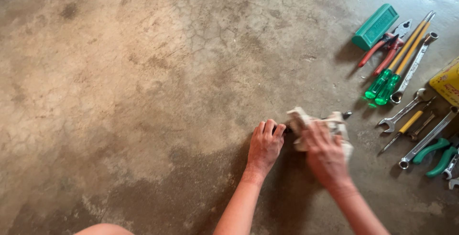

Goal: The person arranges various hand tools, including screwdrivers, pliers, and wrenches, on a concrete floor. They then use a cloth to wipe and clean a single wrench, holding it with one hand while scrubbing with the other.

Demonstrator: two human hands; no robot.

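Rag [330, 126], whitish and crumpled, sits low on the concrete floor [143, 86] under the right hand [326, 156], wrapped around a slim dark tool [345, 115] whose tip pokes out on the right side of the cloth. Floor is stained, cracked, darker near the arms. Right hand is pressed flat-ish over the rag, fingers curled into the cloth, blurred. Left hand [264, 145] is just beside it, fingers curled shut on the tool's other end at the rag's left edge; what part it grips cannot be told.

Tools lie in a loose row to the right, well apart from the hands: green rectangular case [376, 26] at top, red-handled pliers [386, 49] touching it, two green-handled screwdrivers [397, 67] with yellow shafts side by side, long ring spanner [415, 66] beside them. Yellow box [447, 82] at the right edge, cut off. Lower down: open-end spanner [405, 110], small yellow-handled screwdriver [405, 127], another long spanner [428, 138], green-handled pliers [438, 153].
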